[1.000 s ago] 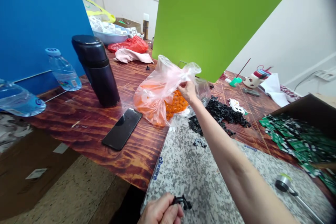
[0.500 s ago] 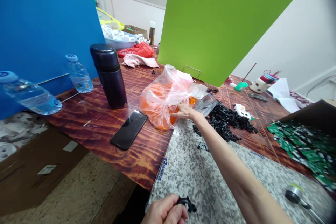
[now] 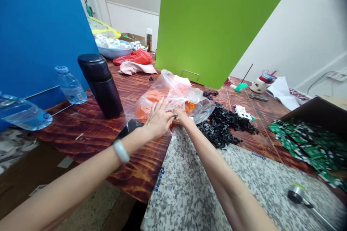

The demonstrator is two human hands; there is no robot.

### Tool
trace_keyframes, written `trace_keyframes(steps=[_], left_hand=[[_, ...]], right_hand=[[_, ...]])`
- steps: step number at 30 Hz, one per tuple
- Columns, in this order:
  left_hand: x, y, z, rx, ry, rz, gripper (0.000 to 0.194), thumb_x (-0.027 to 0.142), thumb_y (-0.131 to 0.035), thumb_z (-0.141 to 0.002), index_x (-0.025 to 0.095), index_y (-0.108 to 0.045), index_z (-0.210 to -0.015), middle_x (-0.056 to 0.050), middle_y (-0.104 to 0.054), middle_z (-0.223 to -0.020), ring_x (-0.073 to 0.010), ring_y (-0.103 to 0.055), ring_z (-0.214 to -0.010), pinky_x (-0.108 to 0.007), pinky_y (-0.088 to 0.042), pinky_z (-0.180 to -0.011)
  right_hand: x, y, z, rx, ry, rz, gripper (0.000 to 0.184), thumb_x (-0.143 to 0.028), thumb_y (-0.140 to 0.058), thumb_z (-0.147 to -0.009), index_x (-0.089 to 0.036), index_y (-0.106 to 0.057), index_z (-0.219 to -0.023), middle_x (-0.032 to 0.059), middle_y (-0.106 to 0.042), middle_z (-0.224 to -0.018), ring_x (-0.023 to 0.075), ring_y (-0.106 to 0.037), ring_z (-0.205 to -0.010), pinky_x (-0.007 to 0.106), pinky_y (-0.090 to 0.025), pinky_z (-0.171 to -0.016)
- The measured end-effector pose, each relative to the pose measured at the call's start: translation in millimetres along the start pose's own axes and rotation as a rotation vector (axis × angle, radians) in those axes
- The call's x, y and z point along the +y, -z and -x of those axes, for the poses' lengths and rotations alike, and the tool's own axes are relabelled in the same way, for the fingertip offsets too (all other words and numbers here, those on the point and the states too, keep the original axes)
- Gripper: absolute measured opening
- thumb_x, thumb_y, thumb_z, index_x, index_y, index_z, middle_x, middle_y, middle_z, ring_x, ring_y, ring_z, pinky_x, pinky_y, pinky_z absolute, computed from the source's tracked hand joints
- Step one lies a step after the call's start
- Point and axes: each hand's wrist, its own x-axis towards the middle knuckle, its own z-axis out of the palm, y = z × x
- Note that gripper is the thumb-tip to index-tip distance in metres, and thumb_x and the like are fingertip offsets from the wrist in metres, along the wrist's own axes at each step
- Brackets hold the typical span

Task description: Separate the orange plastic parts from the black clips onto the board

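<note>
My left hand [image 3: 158, 119] reaches the mouth of a clear plastic bag [image 3: 173, 95] and pinches a small black plastic part [image 3: 175, 117] at its fingertips. My right hand [image 3: 182, 116] lies against the bag's opening, its fingers partly hidden by the film. Orange pieces [image 3: 190, 107] show through the bag. A heap of black plastic parts [image 3: 219, 126] lies just right of my right hand. The bag rests on a varnished wooden table [image 3: 135, 86], and a black phone [image 3: 130, 127] lies partly hidden under my left wrist.
A dark flask [image 3: 101, 86] and a water bottle [image 3: 71, 86] stand left of the bag. A speckled grey slab [image 3: 187, 187] lies below my arms. Green packets [image 3: 309, 140] spill from a brown box at right. Green and blue boards rise behind the table.
My left hand has risen from the lower edge of the view to the bag with the black part. My right hand has moved to the bag's mouth.
</note>
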Motion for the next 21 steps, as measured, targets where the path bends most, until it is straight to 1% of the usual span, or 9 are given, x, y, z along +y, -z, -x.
trace_keyframes(steps=[2, 4, 6, 7, 10, 12, 16, 18, 21], left_hand=[[-11.0, -8.5, -23.4, -0.015, 0.050, -0.003, 0.018, 0.017, -0.054, -0.081, 0.018, -0.072, -0.082, -0.009, -0.043, -0.142, -0.0338, -0.023, -0.136, -0.055, -0.016, -0.109], [-21.1, -13.6, -38.5, -0.031, 0.091, 0.019, 0.019, 0.018, -0.053, -0.079, 0.017, -0.073, -0.078, -0.012, -0.054, -0.132, -0.0361, -0.038, -0.128, -0.055, -0.026, -0.103], [-30.0, -14.8, -46.4, -0.078, 0.114, 0.067, 0.020, 0.019, -0.055, -0.075, 0.016, -0.073, -0.068, -0.012, -0.070, -0.104, -0.0312, -0.059, -0.103, -0.044, -0.043, -0.090], [-33.7, -14.0, -48.4, -0.091, 0.126, 0.093, 0.021, 0.019, -0.054, -0.074, 0.015, -0.072, -0.064, -0.010, -0.073, -0.087, -0.0274, -0.064, -0.088, -0.037, -0.047, -0.081], [-41.5, -7.7, -50.4, -0.051, 0.160, 0.175, 0.026, 0.022, -0.052, -0.074, 0.013, -0.072, -0.062, -0.005, -0.068, -0.057, -0.0207, -0.063, -0.062, -0.027, -0.047, -0.063], [-45.2, -1.0, -51.4, 0.036, 0.180, 0.237, 0.029, 0.025, -0.049, -0.076, 0.012, -0.073, -0.068, -0.004, -0.069, -0.058, -0.0201, -0.063, -0.061, -0.026, -0.047, -0.061], [-53.2, 14.0, -53.7, 0.226, 0.215, 0.369, 0.032, 0.031, -0.048, -0.079, 0.011, -0.073, -0.078, -0.007, -0.074, -0.076, -0.0200, -0.066, -0.070, -0.026, -0.048, -0.065], [-56.3, 19.5, -52.1, 0.288, 0.231, 0.424, 0.032, 0.033, -0.052, -0.078, 0.010, -0.073, -0.075, -0.009, -0.075, -0.075, -0.0207, -0.066, -0.069, -0.027, -0.048, -0.065], [-53.7, 23.3, -42.6, 0.367, 0.233, 0.506, 0.029, 0.033, -0.055, -0.076, 0.010, -0.072, -0.073, -0.009, -0.074, -0.076, -0.0218, -0.067, -0.074, -0.029, -0.049, -0.071]], right_hand=[[-0.9, -1.2, 3.5, 0.016, -0.039, -0.034, 0.029, -0.032, -0.054, -0.090, -0.016, -0.055, -0.115, 0.0076, -0.057, -0.115, 0.0196, -0.059, -0.097, 0.040, -0.051, -0.081], [0.2, -1.0, 7.8, 0.047, -0.085, -0.074, 0.029, -0.032, -0.057, -0.088, -0.015, -0.057, -0.112, 0.0082, -0.059, -0.113, 0.0204, -0.060, -0.098, 0.040, -0.051, -0.083], [2.7, 1.0, 10.6, 0.089, -0.124, -0.121, 0.029, -0.032, -0.062, -0.084, -0.015, -0.061, -0.107, 0.0096, -0.063, -0.108, 0.0224, -0.060, -0.097, 0.038, -0.050, -0.083], [4.2, 2.7, 11.3, 0.109, -0.138, -0.148, 0.029, -0.030, -0.064, -0.081, -0.014, -0.062, -0.105, 0.0103, -0.065, -0.104, 0.0232, -0.061, -0.096, 0.038, -0.049, -0.083], [8.7, 10.4, 11.4, 0.158, -0.136, -0.240, 0.029, -0.024, -0.066, -0.075, -0.013, -0.065, -0.102, 0.0090, -0.068, -0.099, 0.0213, -0.063, -0.093, 0.035, -0.049, -0.082], [11.1, 18.8, 11.8, 0.182, -0.115, -0.305, 0.029, -0.021, -0.065, -0.073, -0.015, -0.066, -0.102, 0.0059, -0.070, -0.096, 0.0184, -0.064, -0.089, 0.031, -0.049, -0.081], [12.2, 45.6, 25.8, 0.223, -0.079, -0.413, 0.031, -0.022, -0.063, -0.071, -0.016, -0.069, -0.102, 0.0024, -0.072, -0.087, 0.0173, -0.065, -0.082, 0.024, -0.048, -0.075], [9.0, 60.6, 47.0, 0.222, -0.057, -0.447, 0.034, -0.023, -0.064, -0.070, -0.016, -0.069, -0.103, 0.0020, -0.071, -0.087, 0.0167, -0.064, -0.078, 0.024, -0.048, -0.073], [-3.3, 74.0, 100.6, 0.187, -0.023, -0.466, 0.037, -0.019, -0.065, -0.067, -0.018, -0.070, -0.103, 0.0013, -0.071, -0.087, 0.0153, -0.063, -0.072, 0.025, -0.048, -0.072]])
